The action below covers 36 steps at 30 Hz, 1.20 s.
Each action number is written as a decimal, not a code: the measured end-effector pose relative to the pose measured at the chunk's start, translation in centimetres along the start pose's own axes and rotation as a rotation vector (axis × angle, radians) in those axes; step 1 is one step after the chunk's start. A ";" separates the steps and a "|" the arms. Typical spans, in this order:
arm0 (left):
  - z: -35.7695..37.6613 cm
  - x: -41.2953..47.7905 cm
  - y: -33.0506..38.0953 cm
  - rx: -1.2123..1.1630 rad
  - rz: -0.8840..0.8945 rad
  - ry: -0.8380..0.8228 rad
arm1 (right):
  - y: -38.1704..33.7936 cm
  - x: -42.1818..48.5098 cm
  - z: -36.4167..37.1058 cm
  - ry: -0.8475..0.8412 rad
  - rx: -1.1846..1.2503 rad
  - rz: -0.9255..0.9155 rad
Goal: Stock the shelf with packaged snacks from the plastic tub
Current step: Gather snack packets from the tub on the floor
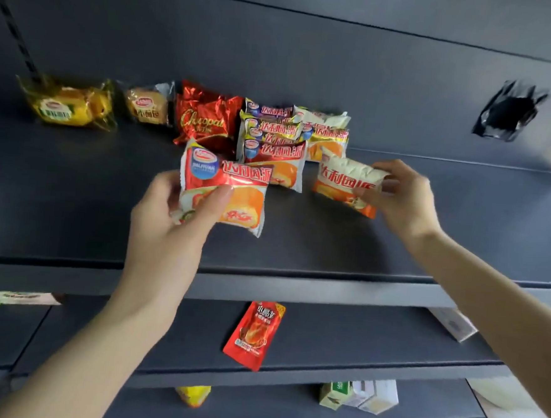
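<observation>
I'm mid-placing: my left hand [169,214] grips a cake pack [224,192] just before the stack [274,143] on the shelf [73,194], my right hand [402,198] pinches another pack [347,184] beside it; next, I'd set both down flush.

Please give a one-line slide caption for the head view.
Left hand holds a cake packet, right hand a second packet, at the dark shelf beside a pile of packets.
</observation>
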<state>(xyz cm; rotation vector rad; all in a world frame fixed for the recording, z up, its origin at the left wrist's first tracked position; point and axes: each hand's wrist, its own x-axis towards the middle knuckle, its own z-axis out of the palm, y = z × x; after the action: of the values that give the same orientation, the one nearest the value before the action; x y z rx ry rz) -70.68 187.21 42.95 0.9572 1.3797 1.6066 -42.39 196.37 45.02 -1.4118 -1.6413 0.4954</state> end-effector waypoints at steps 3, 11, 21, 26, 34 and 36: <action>1.6 -1.3 0.8 0.123 0.107 -0.047 | 0.8 3.0 1.2 0.000 -0.034 -0.028; 2.3 -1.6 0.1 0.012 0.079 0.008 | 2.3 7.6 3.0 -0.026 0.264 0.034; 2.3 -1.6 0.2 0.066 0.063 -0.007 | 2.3 9.0 4.4 -0.047 0.170 0.042; 2.3 -1.7 0.0 0.068 0.069 0.008 | 2.6 8.5 4.4 -0.041 0.174 0.082; 4.1 -1.9 1.1 -0.028 0.031 0.010 | -3.2 2.0 2.9 -0.132 0.402 0.063; 5.9 -1.9 1.6 0.001 0.024 -0.005 | -5.1 -1.0 2.9 -0.468 0.555 0.076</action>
<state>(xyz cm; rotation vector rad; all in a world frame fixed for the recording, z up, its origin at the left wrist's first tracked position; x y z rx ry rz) -64.70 187.58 45.14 0.9810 1.3708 1.6198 -47.73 194.79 47.13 -0.9830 -1.6232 1.2921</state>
